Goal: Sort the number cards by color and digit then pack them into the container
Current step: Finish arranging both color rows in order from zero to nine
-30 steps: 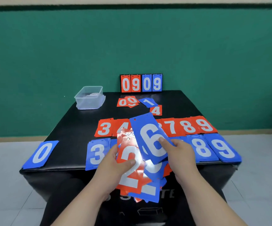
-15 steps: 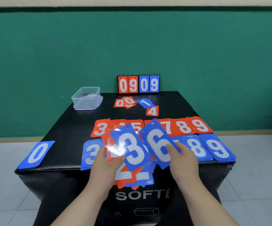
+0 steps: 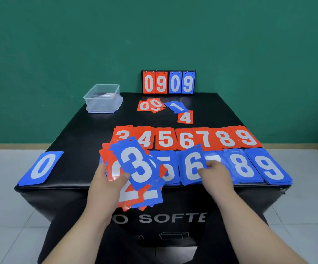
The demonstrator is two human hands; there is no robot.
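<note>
1. Green wall (image 3: pixel 59 54) fills the background, with pale floor tiles below it.
2. Black padded table (image 3: pixel 82 134) stands in the middle, seen from above its near edge.
3. Red row (image 3: pixel 186 139) of number cards runs left to right across the table, showing 3 to 9.
4. Blue row (image 3: pixel 249 168) lies just nearer, along the near edge; 5, 8 and 9 are readable.
5. Left hand (image 3: pixel 106 187) grips a fanned bundle (image 3: pixel 145 197) of red and blue cards over the near edge, thumb pressed beside the top card, a blue 3 (image 3: pixel 135 166).
6. Right hand (image 3: pixel 217 172) pinches the right edge of a blue 6 (image 3: pixel 190 166) lying in the blue row.
7. Clear container (image 3: pixel 103 99) sits at the far left corner; its contents are unclear.
8. Flip scoreboard (image 3: pixel 168 82) stands upright at the far edge, reading 09 in red and 09 in blue.
9. Blue 0 (image 3: pixel 42 167) lies alone at the near left corner.
10. Loose cards (image 3: pixel 154 106) lie scattered near the scoreboard.
</note>
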